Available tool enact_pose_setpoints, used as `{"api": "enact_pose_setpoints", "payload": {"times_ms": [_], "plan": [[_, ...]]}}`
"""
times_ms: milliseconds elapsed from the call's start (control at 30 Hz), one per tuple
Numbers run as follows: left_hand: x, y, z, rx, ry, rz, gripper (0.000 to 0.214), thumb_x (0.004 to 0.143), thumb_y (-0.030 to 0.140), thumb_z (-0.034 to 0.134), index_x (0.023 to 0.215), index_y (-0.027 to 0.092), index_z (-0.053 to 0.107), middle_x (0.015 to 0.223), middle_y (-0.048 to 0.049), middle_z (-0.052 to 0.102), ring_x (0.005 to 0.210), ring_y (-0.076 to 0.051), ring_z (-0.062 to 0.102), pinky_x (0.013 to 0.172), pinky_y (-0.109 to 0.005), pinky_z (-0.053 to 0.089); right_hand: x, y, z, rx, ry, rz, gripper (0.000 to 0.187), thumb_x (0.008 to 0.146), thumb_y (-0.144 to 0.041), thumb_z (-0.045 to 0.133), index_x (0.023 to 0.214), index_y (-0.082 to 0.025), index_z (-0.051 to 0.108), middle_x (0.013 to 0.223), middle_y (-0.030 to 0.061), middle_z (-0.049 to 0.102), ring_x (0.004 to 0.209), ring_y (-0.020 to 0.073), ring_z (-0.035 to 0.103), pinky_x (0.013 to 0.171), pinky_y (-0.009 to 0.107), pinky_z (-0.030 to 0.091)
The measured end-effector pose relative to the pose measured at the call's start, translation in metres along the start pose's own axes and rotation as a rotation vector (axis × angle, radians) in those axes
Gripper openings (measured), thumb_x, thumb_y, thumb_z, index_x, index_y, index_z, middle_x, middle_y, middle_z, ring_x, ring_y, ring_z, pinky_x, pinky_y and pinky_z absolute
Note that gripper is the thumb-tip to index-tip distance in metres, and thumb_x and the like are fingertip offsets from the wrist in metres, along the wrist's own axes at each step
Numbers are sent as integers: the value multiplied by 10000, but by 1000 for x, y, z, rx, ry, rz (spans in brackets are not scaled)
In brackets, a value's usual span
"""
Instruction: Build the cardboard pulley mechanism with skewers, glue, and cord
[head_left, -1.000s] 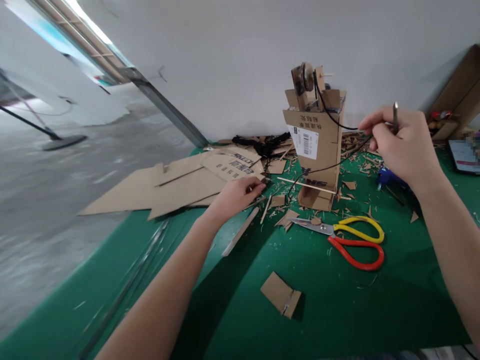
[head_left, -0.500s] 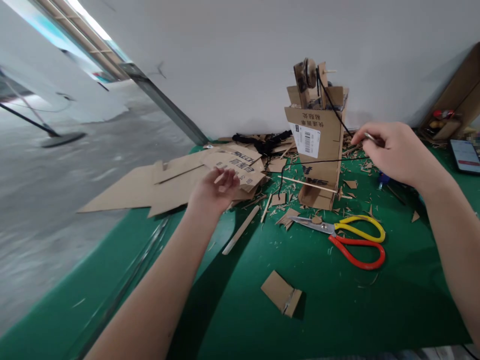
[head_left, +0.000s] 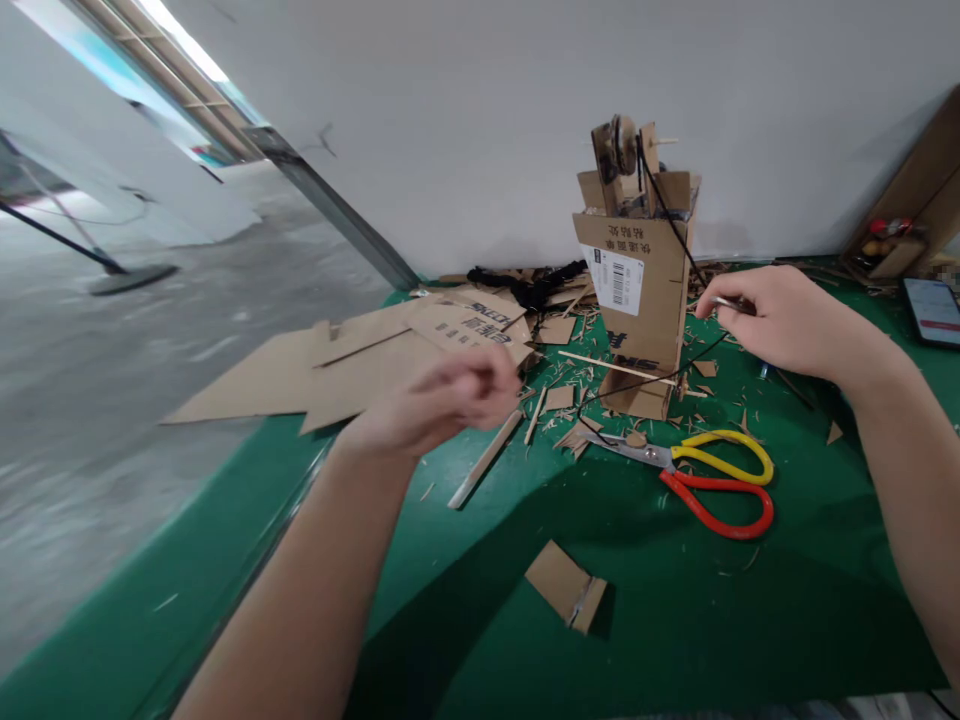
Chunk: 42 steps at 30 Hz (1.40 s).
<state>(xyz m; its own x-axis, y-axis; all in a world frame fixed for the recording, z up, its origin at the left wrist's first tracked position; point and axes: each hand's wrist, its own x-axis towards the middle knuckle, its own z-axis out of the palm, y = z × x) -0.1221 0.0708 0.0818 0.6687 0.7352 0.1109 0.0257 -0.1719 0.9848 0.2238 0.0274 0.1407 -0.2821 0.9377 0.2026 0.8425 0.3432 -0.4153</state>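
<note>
My right hand (head_left: pixel 795 315) pinches a black cord (head_left: pixel 673 225) at the right of the cardboard tower (head_left: pixel 649 270). A slim, shiny metal piece, its kind unclear, also sits in those fingers. The cord slants down from a wooden-looking wheel (head_left: pixel 624 145) on top of the tower. Its loose end droops below my right hand and trails to the scissors (head_left: pixel 656 456), which have one yellow and one red handle. Smeared by motion, my left hand (head_left: pixel 457 395) hovers over the near edge of the flat cardboard sheets (head_left: pixel 375 365); its fingers look curled, but their grip is unclear.
Wood splinters and cardboard scraps (head_left: pixel 559 398) litter the green table (head_left: pixel 675 610). A pale flat stick (head_left: pixel 486 460) and a folded cardboard piece (head_left: pixel 566 588) lie nearer me. A phone (head_left: pixel 931 308) rests at the right. Behind stands a white wall (head_left: pixel 465 130).
My left hand has moved right and slightly down, its fingers curling. My right hand has sunk a little. The cord's loose end, stretched across the tower before, now sags lower toward the scissors.
</note>
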Motion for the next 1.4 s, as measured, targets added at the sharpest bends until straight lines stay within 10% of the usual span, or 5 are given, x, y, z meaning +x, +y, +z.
{"api": "enact_pose_setpoints", "payload": {"times_ms": [233, 433, 667, 933, 1400], "plan": [[15, -2, 31, 1054, -129, -449, 482, 913, 523, 470, 1235, 197, 620, 619, 13, 526, 539, -173, 497, 529, -273, 313, 2, 2, 2, -49, -210, -79, 178, 873, -311, 610, 936, -191, 724, 868, 72, 676, 697, 185, 567, 617, 313, 345], [17, -17, 13, 1141, -108, -393, 425, 940, 490, 369, 759, 200, 622, 633, -27, 590, 586, -186, 545, 579, -287, 362, 7, -3, 13, -79, -266, -148, 177, 904, -303, 610, 828, -175, 705, 792, 70, 634, 731, 194, 565, 649, 319, 342], [16, -48, -12, 1311, 220, -305, 428, 936, 479, 346, 918, 191, 661, 951, -107, 612, 805, -256, 599, 712, -342, 431, -1, -10, 2, -18, -143, -232, 247, 966, -338, 534, 849, -181, 683, 789, 42, 611, 671, 157, 509, 606, 312, 318], [23, -58, -13, 306, 703, -146, 294, 822, 444, 646, 703, 188, 564, 708, -11, 539, 533, -112, 363, 477, -232, 283, -5, -15, -3, 55, -9, -221, 240, 937, -354, 581, 784, -195, 674, 750, 25, 602, 615, 142, 460, 604, 320, 313], [6, -11, -1, -1045, 376, 316, 340, 1020, 284, 340, 699, 194, 406, 538, 103, 625, 239, -26, 119, 291, -157, 244, -2, -11, 3, 13, -112, -162, 391, 882, -571, 606, 927, -186, 660, 849, 56, 618, 710, 171, 505, 628, 296, 335]]}}
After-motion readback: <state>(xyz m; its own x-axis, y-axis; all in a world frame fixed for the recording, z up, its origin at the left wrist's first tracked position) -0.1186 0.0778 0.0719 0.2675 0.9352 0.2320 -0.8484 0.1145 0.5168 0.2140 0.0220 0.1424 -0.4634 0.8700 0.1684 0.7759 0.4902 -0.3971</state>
